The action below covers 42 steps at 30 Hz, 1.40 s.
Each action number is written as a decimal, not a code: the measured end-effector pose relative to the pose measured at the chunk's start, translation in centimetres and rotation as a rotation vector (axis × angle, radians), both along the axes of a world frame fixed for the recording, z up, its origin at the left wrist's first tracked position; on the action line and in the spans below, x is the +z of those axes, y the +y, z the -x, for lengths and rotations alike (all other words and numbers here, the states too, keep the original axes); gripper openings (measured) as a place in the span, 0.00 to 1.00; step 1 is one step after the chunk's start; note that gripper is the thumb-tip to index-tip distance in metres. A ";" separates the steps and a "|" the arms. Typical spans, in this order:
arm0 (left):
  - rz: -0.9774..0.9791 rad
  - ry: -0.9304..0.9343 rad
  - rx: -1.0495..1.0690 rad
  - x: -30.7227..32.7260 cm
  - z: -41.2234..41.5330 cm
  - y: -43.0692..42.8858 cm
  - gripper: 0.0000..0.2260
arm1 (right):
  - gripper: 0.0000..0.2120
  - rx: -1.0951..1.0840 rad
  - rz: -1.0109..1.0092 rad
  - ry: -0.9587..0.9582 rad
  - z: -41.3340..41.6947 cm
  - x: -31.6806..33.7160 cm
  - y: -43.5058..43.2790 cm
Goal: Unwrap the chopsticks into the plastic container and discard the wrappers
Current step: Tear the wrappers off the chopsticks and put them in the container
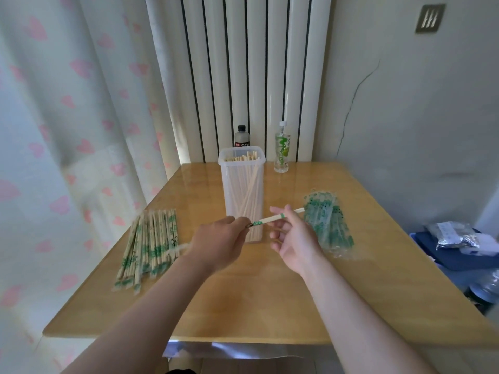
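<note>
starting at the left, a pile of wrapped chopsticks (147, 244) lies on the table (243, 306) near its left edge, green-printed sleeves on, so plenty left to do. next comes the left hand (218, 238), knuckles up, thumb & forefinger pinching the near end of one wrapped pair (272, 218); a pale blurred streak by that wrist is too smeared to id. the pair runs up and rightward between both hands, held in the air in front of the plastic container (243, 195), which stands upright mid-table w/ a good many bare sticks already inside. the right hand (291, 236) holds the pair further along, thumb over it and fingers curled loosely under, far tip poking out beyond. right of that, a heap of empty wrappers (326, 222) lies on the table. step in hand, imo: stripping the sleeve off this pair. next move prob needs the hands pulling apart along the stick's length, one gripping the sleeve, the other the wood, then sticks dropped tip-first into the container and the sleeve onto the heap.
</note>
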<state>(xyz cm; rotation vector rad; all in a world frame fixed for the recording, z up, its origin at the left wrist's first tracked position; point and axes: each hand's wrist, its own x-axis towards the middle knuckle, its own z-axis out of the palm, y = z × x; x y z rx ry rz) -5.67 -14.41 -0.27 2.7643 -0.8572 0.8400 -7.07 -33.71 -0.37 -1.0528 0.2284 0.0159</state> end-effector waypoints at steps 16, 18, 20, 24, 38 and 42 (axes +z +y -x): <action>0.926 0.225 0.251 5.0 0.2 3.0 0.10 | 0.15 -0.291 -0.110 -0.019 0.9 1.0 -4.6; 0.940 0.235 0.212 5.7 0.3 2.2 0.10 | 0.15 -0.277 -0.092 -0.048 1.0 1.8 -4.1; 0.943 0.237 0.171 6.2 0.4 1.6 0.09 | 0.15 -0.261 -0.076 -0.084 1.0 2.8 -3.7; 1.022 0.270 0.102 7.0 -0.3 1.4 0.10 | 0.15 -0.246 -0.053 -0.163 0.5 5.9 -3.2; 1.189 0.298 0.084 9.4 -1.2 2.5 0.12 | 0.18 -0.548 0.499 -0.334 -5.8 16.1 -1.4; 1.204 0.326 0.084 8.8 -1.2 3.0 0.10 | 0.20 -0.433 0.879 -0.387 -6.3 15.7 0.7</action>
